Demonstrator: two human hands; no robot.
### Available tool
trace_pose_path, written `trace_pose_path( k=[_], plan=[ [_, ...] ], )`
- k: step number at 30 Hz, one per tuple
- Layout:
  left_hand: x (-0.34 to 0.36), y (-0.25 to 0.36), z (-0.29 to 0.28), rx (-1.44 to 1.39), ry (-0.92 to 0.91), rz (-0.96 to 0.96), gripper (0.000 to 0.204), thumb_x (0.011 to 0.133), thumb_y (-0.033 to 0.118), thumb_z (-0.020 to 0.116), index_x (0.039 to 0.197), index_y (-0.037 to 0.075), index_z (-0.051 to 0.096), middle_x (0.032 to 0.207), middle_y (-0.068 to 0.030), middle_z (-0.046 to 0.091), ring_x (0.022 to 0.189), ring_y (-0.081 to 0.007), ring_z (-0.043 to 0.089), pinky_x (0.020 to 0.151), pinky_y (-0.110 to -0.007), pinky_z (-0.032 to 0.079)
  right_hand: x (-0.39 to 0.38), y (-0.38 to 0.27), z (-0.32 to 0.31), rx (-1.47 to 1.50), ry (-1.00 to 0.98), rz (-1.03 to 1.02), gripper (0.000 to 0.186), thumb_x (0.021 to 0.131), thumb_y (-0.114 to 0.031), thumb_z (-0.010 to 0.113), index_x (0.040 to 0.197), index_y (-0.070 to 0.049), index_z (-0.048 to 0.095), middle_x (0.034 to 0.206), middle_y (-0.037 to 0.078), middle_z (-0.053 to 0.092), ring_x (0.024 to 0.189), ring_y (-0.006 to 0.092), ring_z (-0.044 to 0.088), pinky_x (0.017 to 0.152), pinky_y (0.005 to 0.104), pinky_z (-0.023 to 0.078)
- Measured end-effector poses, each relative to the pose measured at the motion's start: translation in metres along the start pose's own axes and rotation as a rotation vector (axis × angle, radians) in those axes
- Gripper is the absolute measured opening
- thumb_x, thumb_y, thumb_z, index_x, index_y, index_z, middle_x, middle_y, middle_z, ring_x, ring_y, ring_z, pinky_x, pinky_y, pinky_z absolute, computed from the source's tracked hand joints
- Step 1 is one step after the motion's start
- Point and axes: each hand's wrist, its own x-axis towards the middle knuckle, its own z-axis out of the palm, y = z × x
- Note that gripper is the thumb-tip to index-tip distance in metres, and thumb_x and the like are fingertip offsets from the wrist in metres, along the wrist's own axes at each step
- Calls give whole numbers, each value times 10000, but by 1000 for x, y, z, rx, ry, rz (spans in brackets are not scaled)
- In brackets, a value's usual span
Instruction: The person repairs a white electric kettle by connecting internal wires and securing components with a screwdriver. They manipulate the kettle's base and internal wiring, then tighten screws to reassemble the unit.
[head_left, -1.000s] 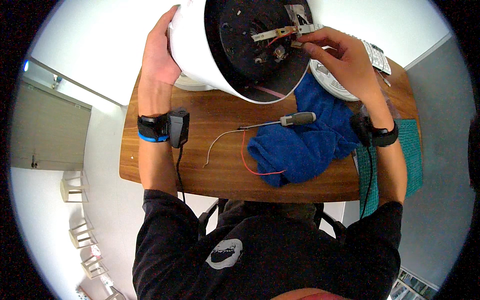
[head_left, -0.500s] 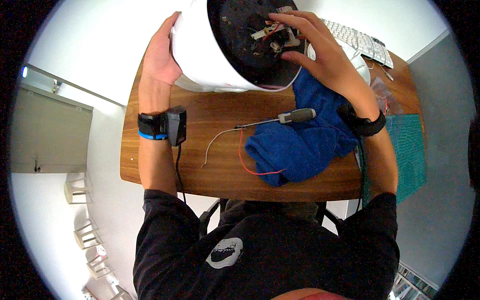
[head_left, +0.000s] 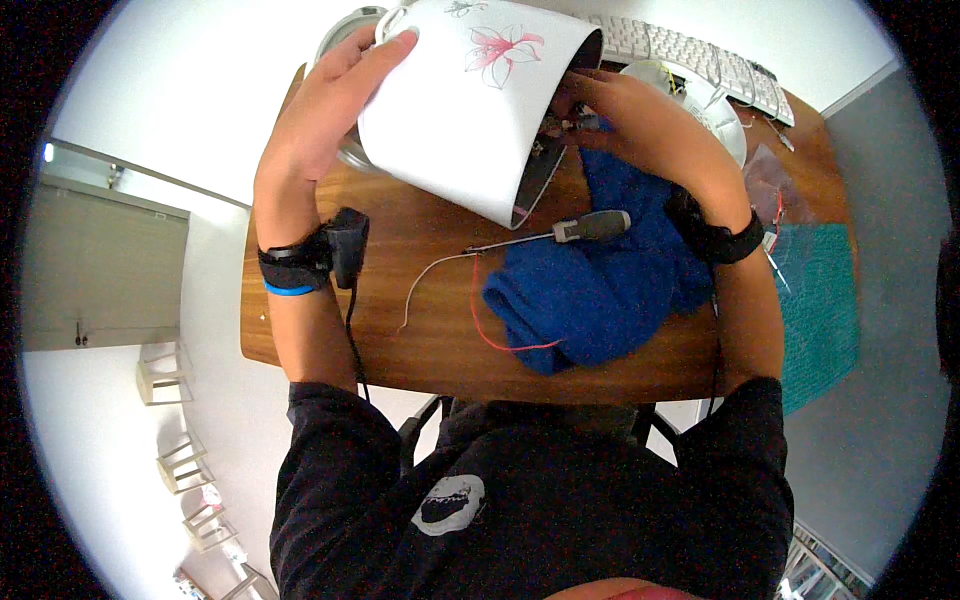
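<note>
On the wooden desk (head_left: 420, 340) I see the white flowered appliance body (head_left: 460, 110) tipped with its open underside facing right. My left hand (head_left: 330, 95) clasps its outer wall, and my right hand (head_left: 640, 125) pinches something inside.

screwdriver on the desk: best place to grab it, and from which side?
Likely by the grey handle, the thick end, which lies on the blue cloth. The screwdriver lies flat, its thin shaft pointing toward the person's left under the tilted white appliance body. Come from above, on the right hand's side; that end is uncovered, and the cloth props it slightly.
</note>
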Motion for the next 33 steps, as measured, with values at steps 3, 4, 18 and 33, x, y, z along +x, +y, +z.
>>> trace_pose_path(
  k=[3, 4, 18, 33],
  plan=[
    [-1, -5, -7, 69, -27, -40, 558, 1041, 476, 600, 1354, 16, 636, 1164, -116, 714, 1047, -185, 668, 913, -298, 512, -2, 7, 7, -44, 106, -69, 301, 981, -257, 645, 1207, -59, 634, 1088, 219, 702, 1044, 440, 675, 882, 520, 564],
    [-3, -4, -7, 111, -27, -38, 574, 1039, 493, 598, 1351, 13, 640, 1168, -116, 712, 1052, -182, 664, 926, -296, 508, -3, 9, 9, -53, 165, -97, 296, 983, -248, 640, 1210, -59, 636, 1086, 218, 703, 1031, 439, 680, 874, 526, 565],
    [19, -36, -36, 358, -152, -172, 512, 1053, 311, 592, 1438, -25, 562, 1338, -109, 666, 1191, -181, 601, 1032, -320, 470, -5, 9, -26, -220, 156, 32, 227, 908, -66, 677, 1116, 23, 662, 1024, 201, 704, 907, 369, 719, 738, 438, 597],
    [8, -85, -72, 466, -322, -63, 606, 941, 253, 734, 1463, 5, 555, 1380, -136, 649, 1268, -209, 581, 1087, -371, 445, -25, 12, -37, 185, 336, 75, 245, 924, -174, 719, 994, 59, 692, 1025, 213, 715, 968, 374, 715, 811, 474, 581]
  ],
)
